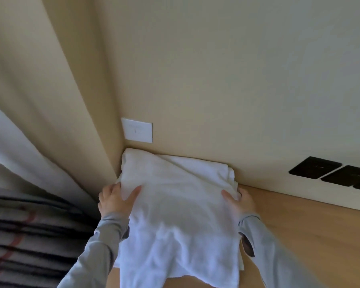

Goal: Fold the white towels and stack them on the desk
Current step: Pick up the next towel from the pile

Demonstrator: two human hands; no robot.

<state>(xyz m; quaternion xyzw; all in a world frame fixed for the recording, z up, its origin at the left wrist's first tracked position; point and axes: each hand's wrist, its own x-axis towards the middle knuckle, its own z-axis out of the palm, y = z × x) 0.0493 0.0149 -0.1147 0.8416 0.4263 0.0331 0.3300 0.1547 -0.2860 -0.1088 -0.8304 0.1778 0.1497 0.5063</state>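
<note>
White towel (pixel 175 206) laid on wooden desk (pixel 312 235) just below white wall plate (pixel 137 130), far end tucked into corner, prob so stack gets kept square. Side edges pinched by left hand (pixel 115 199) and right hand (pixel 240 201), thumbs on top, seemingly for lining up fold.

A beige wall (pixel 216 80) fills the upper view. A white blank cover plate (pixel 137 130) is mounted low on it, just beside its left inside corner. Three black plates (pixel 315 167) sit side by side near its lower right edge, the last cut off by the frame. A cream curtain (pixel 50 90) hangs left of the corner, with white fabric (pixel 19 142) beside it. Grey fabric with black and red stripes (pixel 29 235) occupies the lower left.
</note>
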